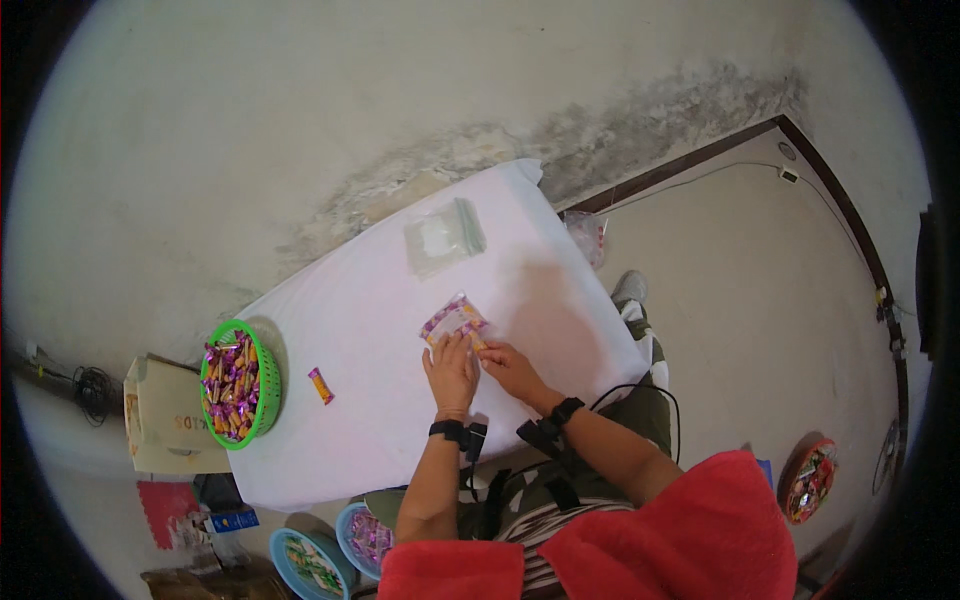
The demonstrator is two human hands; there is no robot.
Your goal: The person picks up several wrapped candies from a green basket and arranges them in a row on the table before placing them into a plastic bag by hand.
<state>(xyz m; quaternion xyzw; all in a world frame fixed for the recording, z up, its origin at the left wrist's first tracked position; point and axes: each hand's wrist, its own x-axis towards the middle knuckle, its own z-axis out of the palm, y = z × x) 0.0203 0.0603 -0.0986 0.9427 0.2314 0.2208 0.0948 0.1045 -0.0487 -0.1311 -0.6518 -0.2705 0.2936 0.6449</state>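
A clear plastic bag (455, 316) filled with small purple-and-orange wrapped snacks lies on the white-covered table (370, 440). My left hand (450, 372) rests on the near edge of this bag, back upward, its fingers stretched out over the plastic. At the bag's near right corner, my right hand (512, 370) is closed in a pinch on the plastic; its fingertips are partly hidden. Farther back on the cloth lie flat empty clear bags (445, 238). A single wrapped snack (320, 386) sits apart, to the left of my hands.
A green basket (268, 385) heaped with wrapped snacks stands at the table's left edge, beside a cardboard box (170, 415). Two blue basins (283, 568) with packets stand below the near edge. On the right floor is a red round container (790, 490); a cable (690, 176) runs along the wall.
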